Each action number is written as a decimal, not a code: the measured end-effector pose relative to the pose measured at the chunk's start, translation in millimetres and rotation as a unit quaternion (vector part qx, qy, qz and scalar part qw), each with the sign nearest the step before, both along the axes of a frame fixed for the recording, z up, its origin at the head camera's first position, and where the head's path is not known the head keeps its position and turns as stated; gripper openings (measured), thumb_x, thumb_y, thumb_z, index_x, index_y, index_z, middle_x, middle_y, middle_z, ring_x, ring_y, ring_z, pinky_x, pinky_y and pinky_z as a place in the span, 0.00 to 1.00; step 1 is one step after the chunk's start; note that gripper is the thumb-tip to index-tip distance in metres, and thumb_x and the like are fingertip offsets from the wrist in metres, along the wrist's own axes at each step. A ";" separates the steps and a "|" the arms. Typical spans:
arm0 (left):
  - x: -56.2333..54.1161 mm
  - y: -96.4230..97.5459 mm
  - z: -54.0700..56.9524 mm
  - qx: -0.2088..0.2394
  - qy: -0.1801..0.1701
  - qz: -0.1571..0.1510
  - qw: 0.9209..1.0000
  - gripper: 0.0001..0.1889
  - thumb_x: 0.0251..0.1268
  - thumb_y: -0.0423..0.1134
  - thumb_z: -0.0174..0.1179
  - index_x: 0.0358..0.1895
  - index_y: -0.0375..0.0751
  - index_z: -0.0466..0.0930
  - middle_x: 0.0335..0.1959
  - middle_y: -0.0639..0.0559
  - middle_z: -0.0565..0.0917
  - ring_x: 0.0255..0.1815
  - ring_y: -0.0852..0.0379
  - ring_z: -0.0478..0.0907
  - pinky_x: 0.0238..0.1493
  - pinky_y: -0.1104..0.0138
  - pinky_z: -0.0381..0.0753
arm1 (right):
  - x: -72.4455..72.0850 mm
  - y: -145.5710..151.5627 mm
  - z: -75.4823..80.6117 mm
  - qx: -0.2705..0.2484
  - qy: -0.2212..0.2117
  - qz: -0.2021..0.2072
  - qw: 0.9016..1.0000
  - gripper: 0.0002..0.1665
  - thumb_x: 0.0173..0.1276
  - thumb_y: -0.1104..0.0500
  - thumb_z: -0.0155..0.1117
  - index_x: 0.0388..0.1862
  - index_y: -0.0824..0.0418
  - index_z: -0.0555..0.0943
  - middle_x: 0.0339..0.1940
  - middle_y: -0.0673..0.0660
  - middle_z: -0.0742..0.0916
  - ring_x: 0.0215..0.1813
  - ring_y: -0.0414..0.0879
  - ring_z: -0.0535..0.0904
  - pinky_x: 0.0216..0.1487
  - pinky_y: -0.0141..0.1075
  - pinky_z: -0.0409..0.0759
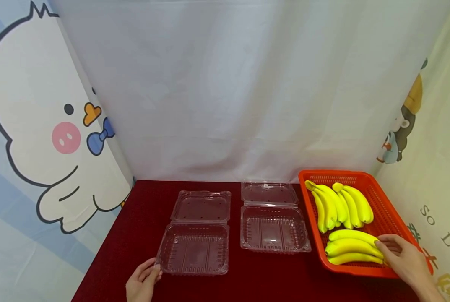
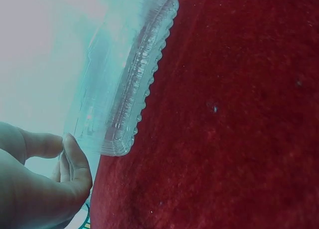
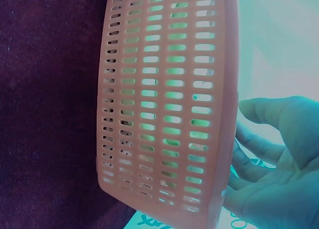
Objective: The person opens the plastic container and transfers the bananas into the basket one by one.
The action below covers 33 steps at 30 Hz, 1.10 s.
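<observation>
In the head view, my left hand (image 1: 143, 279) pinches the near left corner of a clear plastic clamshell box (image 1: 194, 251) between thumb and fingertips. The left wrist view shows the same hand (image 2: 47, 176) at the corner of the box's ribbed side (image 2: 134, 89). My right hand (image 1: 406, 258) reaches into a red basket (image 1: 404, 218), its loosely bent fingers touching the stem end of a bunch of bananas (image 1: 353, 247). The bunch lies on the basket floor. In the right wrist view, the basket wall (image 3: 164, 104) hides the fingertips of the right hand (image 3: 279, 149).
Another clear clamshell box (image 1: 274, 228) stands with its lid raised back, between the first box and the basket. Two more bunches of bananas (image 1: 328, 205) lie at the back of the basket. A dark red cloth (image 1: 134, 226) covers the table, and a white curtain (image 1: 225, 92) hangs behind.
</observation>
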<state>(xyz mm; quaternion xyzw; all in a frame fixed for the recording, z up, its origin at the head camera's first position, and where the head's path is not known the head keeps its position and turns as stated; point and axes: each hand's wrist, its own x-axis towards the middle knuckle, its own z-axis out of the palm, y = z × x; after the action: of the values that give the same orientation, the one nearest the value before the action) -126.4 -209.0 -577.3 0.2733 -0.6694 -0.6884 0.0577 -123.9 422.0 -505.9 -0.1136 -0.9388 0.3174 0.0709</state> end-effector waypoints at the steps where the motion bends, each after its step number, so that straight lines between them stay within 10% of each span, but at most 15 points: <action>1: -0.7 0.6 0.4 -0.002 0.002 -0.001 1.000 0.24 0.71 0.28 0.61 0.67 0.22 0.71 0.32 0.55 0.85 0.30 0.65 0.84 0.38 0.73 0.86 | -0.2 -0.4 0.0 0.001 0.000 0.002 1.000 0.26 0.78 0.50 0.62 0.54 0.76 0.80 0.44 0.71 0.87 0.33 0.19 0.71 0.33 0.22 0.77; 14: -12.4 14.3 0.2 0.007 0.041 0.021 0.999 0.23 0.72 0.25 0.58 0.67 0.22 0.69 0.34 0.53 0.86 0.31 0.67 0.83 0.39 0.75 0.84 | -1.7 -9.1 0.5 0.002 -0.021 0.020 1.000 0.27 0.79 0.49 0.61 0.56 0.75 0.79 0.46 0.69 0.87 0.41 0.47 0.85 0.34 0.24 0.79; 33: -34.2 29.4 5.9 0.022 0.026 0.014 0.999 0.22 0.78 0.32 0.56 0.70 0.27 0.71 0.47 0.47 0.82 0.40 0.67 0.81 0.46 0.73 0.84 | -4.2 -25.3 -2.5 -0.003 -0.007 0.037 0.999 0.24 0.78 0.50 0.62 0.55 0.71 0.81 0.45 0.64 0.88 0.38 0.25 0.76 0.37 0.23 0.81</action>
<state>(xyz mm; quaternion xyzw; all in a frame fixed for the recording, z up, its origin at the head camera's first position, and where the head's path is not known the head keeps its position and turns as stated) -160.6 -179.5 -571.4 0.2662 -0.6485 -0.7088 0.0787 -128.1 396.7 -508.4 -0.0806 -0.9418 0.3222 0.0524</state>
